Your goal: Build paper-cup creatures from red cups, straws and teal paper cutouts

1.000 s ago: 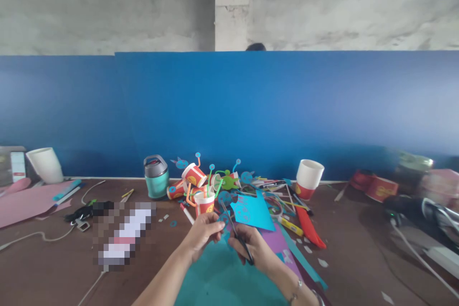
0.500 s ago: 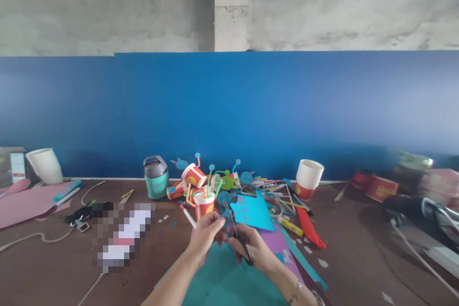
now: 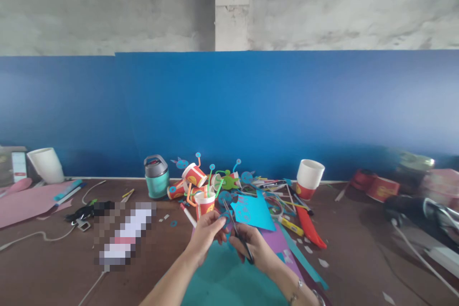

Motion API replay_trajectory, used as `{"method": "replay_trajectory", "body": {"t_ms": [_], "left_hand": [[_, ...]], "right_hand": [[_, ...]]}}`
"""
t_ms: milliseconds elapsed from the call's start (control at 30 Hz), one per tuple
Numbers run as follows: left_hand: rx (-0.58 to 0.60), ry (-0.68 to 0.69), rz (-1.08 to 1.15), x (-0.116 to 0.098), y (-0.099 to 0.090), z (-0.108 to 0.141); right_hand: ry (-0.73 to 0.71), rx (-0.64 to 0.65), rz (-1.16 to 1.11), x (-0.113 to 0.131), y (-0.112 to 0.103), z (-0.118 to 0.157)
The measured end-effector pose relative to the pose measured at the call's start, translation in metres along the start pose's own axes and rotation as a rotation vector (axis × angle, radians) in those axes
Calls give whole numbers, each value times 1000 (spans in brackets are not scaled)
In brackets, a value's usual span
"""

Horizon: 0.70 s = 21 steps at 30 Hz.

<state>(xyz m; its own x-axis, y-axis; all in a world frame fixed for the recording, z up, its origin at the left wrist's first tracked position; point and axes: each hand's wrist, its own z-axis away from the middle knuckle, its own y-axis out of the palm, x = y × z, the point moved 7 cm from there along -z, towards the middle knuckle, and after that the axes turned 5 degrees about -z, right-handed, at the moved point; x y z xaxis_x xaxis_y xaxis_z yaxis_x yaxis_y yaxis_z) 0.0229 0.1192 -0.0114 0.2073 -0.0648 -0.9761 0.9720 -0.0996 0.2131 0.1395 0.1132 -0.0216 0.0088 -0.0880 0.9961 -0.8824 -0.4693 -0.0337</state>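
Observation:
My left hand (image 3: 208,235) pinches a small blue paper piece (image 3: 224,220) near the middle of the table. Dark-handled scissors (image 3: 245,247) are gripped in my right hand (image 3: 255,247), their blades pointing up and left beside that paper. Whether the blades touch it is too small to tell. Under both hands lies a teal sheet (image 3: 225,279). A bright blue sheet (image 3: 256,211) with drawn red marks rests just beyond my right hand. Behind my left hand stands a red and white paper cup (image 3: 204,204) with green and orange straws.
Decorated cups (image 3: 194,175) are heaped at the back, left of pens and straws. A teal flask (image 3: 157,179) stands left of them, and stacked white cups (image 3: 310,175) stand right. Pink paper (image 3: 28,203) is far left; a yellow glue stick (image 3: 291,225) and paper scraps lie right.
Both hands stay in almost the same place. The scissors and my right hand have shifted very slightly to the right, away from the small blue piece.

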Motion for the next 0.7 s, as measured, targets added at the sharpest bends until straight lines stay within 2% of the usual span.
{"method": "replay_trajectory", "body": {"t_ms": [400,700], "left_hand": [[2,-15,-58,-2,-5,-1],[0,-15,-77,-1,-9,-3]], "right_hand": [[19,13,-13,5,1,3],[54,-9,103,2,-2,1]]}}
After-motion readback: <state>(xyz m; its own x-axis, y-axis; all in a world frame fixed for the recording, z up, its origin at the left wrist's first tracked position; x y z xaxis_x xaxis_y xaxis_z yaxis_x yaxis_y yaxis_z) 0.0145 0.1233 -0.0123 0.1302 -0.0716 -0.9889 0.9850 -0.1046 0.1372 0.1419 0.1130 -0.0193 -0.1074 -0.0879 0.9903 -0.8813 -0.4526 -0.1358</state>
